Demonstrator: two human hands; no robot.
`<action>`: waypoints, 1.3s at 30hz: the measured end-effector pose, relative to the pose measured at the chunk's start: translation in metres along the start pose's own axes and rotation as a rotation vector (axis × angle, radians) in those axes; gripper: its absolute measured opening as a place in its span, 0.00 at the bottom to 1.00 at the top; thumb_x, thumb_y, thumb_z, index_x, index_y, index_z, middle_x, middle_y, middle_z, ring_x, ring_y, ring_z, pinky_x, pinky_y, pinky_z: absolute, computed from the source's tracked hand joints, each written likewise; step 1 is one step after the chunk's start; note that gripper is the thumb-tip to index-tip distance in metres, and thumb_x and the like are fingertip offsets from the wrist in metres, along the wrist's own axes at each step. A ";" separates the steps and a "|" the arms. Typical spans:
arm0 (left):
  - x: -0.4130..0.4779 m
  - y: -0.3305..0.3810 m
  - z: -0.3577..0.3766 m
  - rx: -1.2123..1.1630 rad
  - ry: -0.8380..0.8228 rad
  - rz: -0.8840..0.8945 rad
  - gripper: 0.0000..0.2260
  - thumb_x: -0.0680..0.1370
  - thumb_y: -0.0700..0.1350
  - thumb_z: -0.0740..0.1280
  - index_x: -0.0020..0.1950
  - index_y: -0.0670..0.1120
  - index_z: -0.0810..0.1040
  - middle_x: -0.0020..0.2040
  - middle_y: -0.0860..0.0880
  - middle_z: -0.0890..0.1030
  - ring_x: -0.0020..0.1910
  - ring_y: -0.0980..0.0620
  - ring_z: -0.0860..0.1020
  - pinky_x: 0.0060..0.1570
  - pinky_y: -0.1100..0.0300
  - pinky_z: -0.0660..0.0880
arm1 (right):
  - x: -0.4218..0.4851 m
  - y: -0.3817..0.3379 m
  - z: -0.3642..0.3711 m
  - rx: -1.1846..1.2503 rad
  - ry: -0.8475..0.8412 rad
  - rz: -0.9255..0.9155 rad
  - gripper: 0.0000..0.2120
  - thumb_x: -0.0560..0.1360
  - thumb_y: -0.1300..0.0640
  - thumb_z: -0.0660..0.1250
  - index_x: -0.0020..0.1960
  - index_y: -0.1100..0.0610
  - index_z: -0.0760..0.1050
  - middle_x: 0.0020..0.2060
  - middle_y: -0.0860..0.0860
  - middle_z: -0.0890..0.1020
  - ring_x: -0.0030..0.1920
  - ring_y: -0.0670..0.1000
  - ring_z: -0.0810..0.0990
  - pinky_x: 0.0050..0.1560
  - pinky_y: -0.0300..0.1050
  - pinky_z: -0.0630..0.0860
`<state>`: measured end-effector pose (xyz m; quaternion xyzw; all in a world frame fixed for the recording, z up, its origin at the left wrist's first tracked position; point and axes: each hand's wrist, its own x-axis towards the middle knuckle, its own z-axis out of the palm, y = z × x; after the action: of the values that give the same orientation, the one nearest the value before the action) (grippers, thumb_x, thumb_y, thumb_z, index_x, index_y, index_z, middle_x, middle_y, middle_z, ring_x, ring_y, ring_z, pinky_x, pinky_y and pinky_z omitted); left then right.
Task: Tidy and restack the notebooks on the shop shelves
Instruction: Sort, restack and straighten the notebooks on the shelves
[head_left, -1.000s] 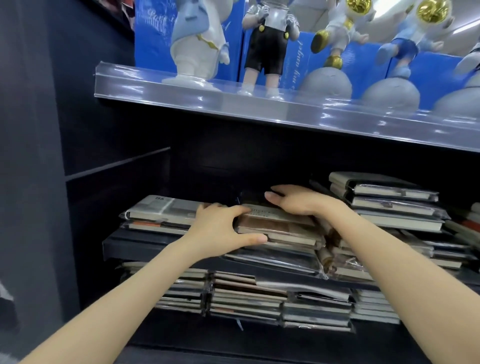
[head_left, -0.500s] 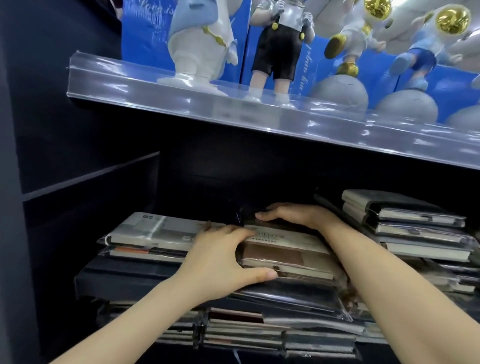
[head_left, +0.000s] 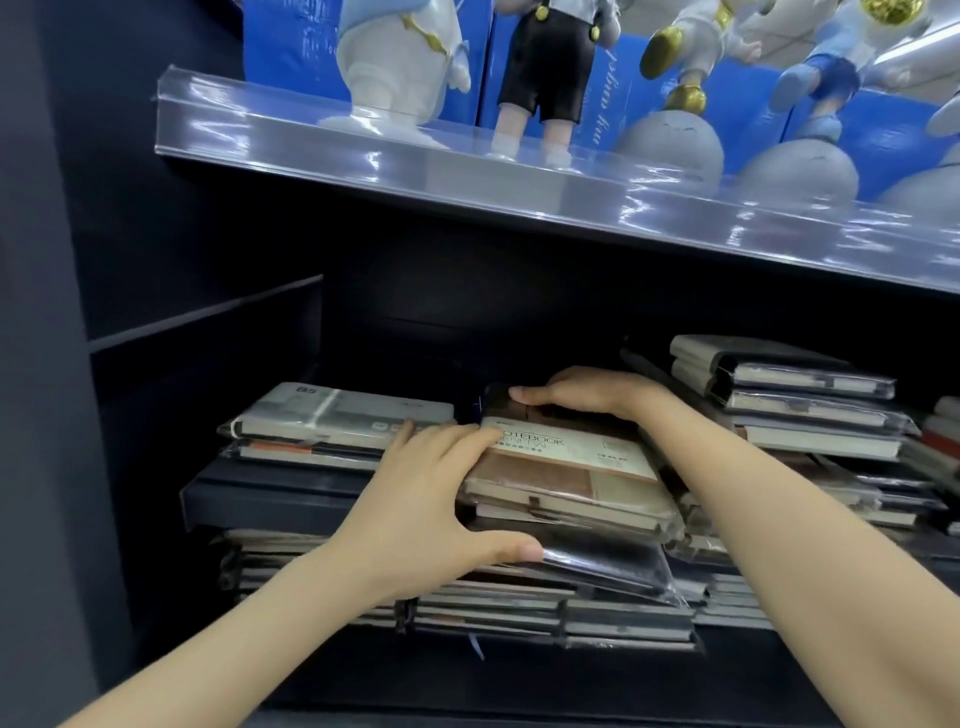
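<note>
A stack of wrapped notebooks (head_left: 582, 488) sits in the middle of the dark shelf (head_left: 260, 499), its top one brown with a cream "NOTEBOOK" band. My left hand (head_left: 441, 499) grips the stack's left side, fingers over the top and thumb under a dark wrapped notebook at the bottom. My right hand (head_left: 587, 395) holds the stack's far top edge, fingers curled over it. A grey notebook pile (head_left: 337, 421) lies to the left and a taller pile (head_left: 789, 395) to the right.
More notebooks (head_left: 519, 608) are stacked on the shelf below. Above, a clear plastic shelf rail (head_left: 415, 176) runs in front of several white and blue figurines (head_left: 400, 57). A dark side panel (head_left: 47, 364) closes the left.
The view has moved closer and tilted up. Both hands stay on the middle stack, which now sits tilted toward me with its cream label showing.
</note>
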<state>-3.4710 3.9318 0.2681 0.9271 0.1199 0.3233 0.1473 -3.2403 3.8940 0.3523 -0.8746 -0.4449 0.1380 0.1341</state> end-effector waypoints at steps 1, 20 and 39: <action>-0.003 0.000 0.002 -0.009 0.041 0.040 0.46 0.59 0.76 0.60 0.74 0.57 0.61 0.65 0.67 0.60 0.64 0.71 0.54 0.71 0.65 0.50 | 0.000 0.001 0.001 0.018 0.012 0.003 0.27 0.67 0.27 0.63 0.50 0.48 0.79 0.57 0.48 0.80 0.55 0.50 0.78 0.55 0.45 0.71; -0.038 0.019 0.006 -0.391 0.213 -0.196 0.23 0.65 0.61 0.72 0.57 0.65 0.68 0.49 0.70 0.77 0.52 0.76 0.72 0.47 0.77 0.69 | -0.130 0.000 0.015 -0.128 0.213 -0.412 0.39 0.66 0.25 0.49 0.72 0.42 0.64 0.70 0.40 0.69 0.70 0.44 0.66 0.70 0.44 0.63; -0.044 0.037 0.026 -0.436 0.250 -0.332 0.35 0.75 0.50 0.68 0.77 0.47 0.55 0.56 0.62 0.69 0.54 0.75 0.67 0.48 0.85 0.63 | -0.138 0.044 0.045 -0.241 0.229 -0.729 0.22 0.81 0.51 0.56 0.74 0.48 0.61 0.71 0.38 0.62 0.74 0.41 0.55 0.68 0.24 0.45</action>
<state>-3.4832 3.8786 0.2374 0.7943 0.2150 0.4246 0.3776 -3.3016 3.7616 0.3117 -0.6787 -0.7213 -0.0702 0.1193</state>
